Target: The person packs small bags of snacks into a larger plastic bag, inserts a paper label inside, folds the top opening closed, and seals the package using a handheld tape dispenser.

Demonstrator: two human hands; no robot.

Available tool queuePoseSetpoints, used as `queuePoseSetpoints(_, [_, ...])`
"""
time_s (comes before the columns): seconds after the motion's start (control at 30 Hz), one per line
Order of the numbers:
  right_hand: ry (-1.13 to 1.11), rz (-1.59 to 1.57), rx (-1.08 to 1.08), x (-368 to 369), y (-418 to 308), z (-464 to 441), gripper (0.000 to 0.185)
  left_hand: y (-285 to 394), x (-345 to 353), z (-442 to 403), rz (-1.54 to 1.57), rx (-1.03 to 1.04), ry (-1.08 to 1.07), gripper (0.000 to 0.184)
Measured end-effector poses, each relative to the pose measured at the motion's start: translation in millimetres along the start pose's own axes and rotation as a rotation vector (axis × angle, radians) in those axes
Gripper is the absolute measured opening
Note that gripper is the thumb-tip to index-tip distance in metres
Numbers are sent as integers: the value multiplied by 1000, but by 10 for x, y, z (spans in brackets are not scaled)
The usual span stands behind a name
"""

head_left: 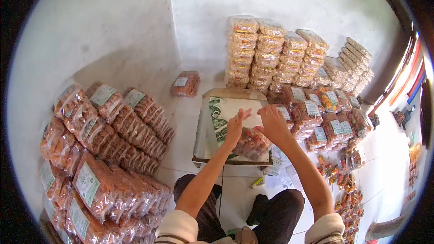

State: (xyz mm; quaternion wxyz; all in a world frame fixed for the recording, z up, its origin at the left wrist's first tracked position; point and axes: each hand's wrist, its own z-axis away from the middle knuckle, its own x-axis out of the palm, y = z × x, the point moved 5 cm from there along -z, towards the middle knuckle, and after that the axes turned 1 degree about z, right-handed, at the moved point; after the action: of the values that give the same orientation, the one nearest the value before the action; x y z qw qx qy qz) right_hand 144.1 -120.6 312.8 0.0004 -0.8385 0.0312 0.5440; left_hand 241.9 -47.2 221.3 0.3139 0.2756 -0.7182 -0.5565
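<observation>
A clear plastic bag of reddish-brown snacks lies on a low, tray-like table in front of my knees. My left hand is over the bag's left side, fingers stretched out. On the other side, my right hand hovers by the bag's upper right, its fingers bent and the thumb apart from them. Nothing shows between the fingers of either hand; whether the right thumb touches the plastic I cannot tell. Beneath the bag is a white surface with a green leaf-patterned sheet.
Stacked packs of brown snacks fill the left side. Tall stacks of pale packs stand against the back wall, with labelled packs at right. One pack sits alone behind. Papers and a yellow-green marker-like item lie on the tiles.
</observation>
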Motion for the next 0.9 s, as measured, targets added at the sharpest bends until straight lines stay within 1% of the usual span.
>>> queuePoseSetpoints(0.03, [-55, 69, 3, 96, 16, 12, 41, 5, 13, -7, 0, -7, -1, 65])
queuePoseSetpoints(0.07, [-60, 67, 4, 173, 50, 20, 41, 26, 20, -20, 12, 6, 6, 63])
queuePoseSetpoints(0.13, [-2, 75, -34, 255, 87, 16, 38, 41, 2, 0, 19, 19, 24, 62])
queuePoseSetpoints(0.17, [7, 72, -45, 272, 99, 9, 38, 51, 2, -3, -43, -17, -3, 61])
queuePoseSetpoints(0.2, [67, 13, -31, 238, 106, 17, 36, 49, -8, -15, -105, -51, -30, 60])
queuePoseSetpoints(0.23, [127, -45, -15, 196, 120, 4, 34, 70, -33, -18, -110, -40, -23, 60])
queuePoseSetpoints(0.27, [136, -44, -21, 170, 123, -23, 34, 58, -33, 0, -41, -83, -45, 58])
queuePoseSetpoints(0.3, [-19, -218, 110, 223, 191, -42, 28, 44, -25, 3, 28, -126, -71, 57])
queuePoseSetpoints(0.33, [-177, -393, 241, 295, 246, -30, 22, 54, -38, -8, 23, -121, -74, 57])
queuePoseSetpoints(0.37, [-173, -395, 243, 289, 291, -25, 22, 103, -33, -11, 27, -28, -130, 56])
queuePoseSetpoints(0.4, [-111, -358, 95, 231, 286, -41, 15, 123, -40, -7, 32, 64, -185, 62])
queuePoseSetpoints(0.43, [-50, -320, -53, 176, 257, -52, 9, 71, -82, -19, 31, 65, -187, 62])
queuePoseSetpoints(0.5, [-70, -371, -38, 90, 284, -34, 8, 7, -142, -12, -162, 265, -251, 89])
queuePoseSetpoints(0.53, [-93, -422, -23, 24, 285, -9, 8, -77, -186, 12, -160, 262, -254, 89])
queuePoseSetpoints(0.57, [-95, -424, -18, -41, 276, 16, 8, -188, -225, 52, -207, 223, -272, 98])
queuePoseSetpoints(0.6, [-152, -465, 21, -75, 271, 38, 9, -297, -250, 84, -253, 186, -290, 107])
queuePoseSetpoints(0.63, [-207, -505, 59, -74, 284, 51, 10, -421, -274, 93, -252, 185, -295, 107])
queuePoseSetpoints(0.67, [-206, -504, 64, -44, 323, 58, 10, -577, -286, 97, -395, 142, -314, 104])
queuePoseSetpoints(0.7, [-221, -597, 39, -3, 344, 54, 11, -642, -282, 91, -537, 99, -331, 100])
queuePoseSetpoints(0.73, [-238, -692, 12, 25, 349, 55, 14, -674, -276, 72, -537, 98, -332, 100])
queuePoseSetpoints(0.77, [-240, -695, 13, 34, 388, 42, 14, -699, -288, 50, -521, 104, -285, 99])
queuePoseSetpoints(0.8, [-342, -757, 77, 39, 409, -3, 17, -731, -313, 32, -507, 108, -237, 97])
queuePoseSetpoints(0.83, [-445, -818, 141, 72, 428, -41, 21, -773, -317, 14, -509, 100, -235, 97])
queuePoseSetpoints(0.87, [-451, -823, 139, 88, 456, -102, 21, -843, -298, -10, -619, 56, -287, 95])
queuePoseSetpoints(0.9, [-516, -709, 24, 116, 446, -158, 22, -910, -288, -29, -729, 12, -338, 93])
